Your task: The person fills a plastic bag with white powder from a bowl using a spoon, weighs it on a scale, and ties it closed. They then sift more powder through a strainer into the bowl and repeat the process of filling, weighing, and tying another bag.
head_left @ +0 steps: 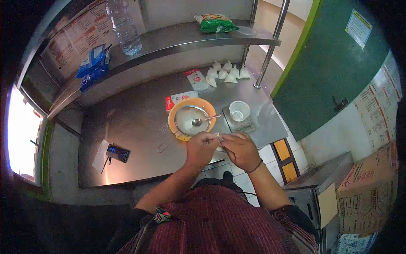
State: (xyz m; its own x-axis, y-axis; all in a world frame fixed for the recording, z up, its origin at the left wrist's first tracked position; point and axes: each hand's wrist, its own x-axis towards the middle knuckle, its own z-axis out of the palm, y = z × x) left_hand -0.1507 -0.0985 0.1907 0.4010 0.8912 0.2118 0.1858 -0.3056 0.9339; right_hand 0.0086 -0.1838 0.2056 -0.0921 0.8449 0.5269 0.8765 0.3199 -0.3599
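My left hand (200,147) and my right hand (241,150) meet at the table's front edge. Their fingers pinch the gathered top of a small plastic bag (219,136); most of the bag is hidden by my hands. Just beyond is an orange bowl (172,122) with a metal sieve (179,115) set in it. White powder and a metal spoon (197,122) lie in the sieve. Right of the bowl, a white plastic tub (240,111) stands on a kitchen scale (247,125).
Several tied bags of white powder (230,75) stand at the back. Red-and-white packets (179,99) lie behind the bowl. A phone (118,153) rests on paper at left. The overhead shelf (169,44) holds a plastic bottle (124,29), blue packets (94,67) and a green bag (216,24).
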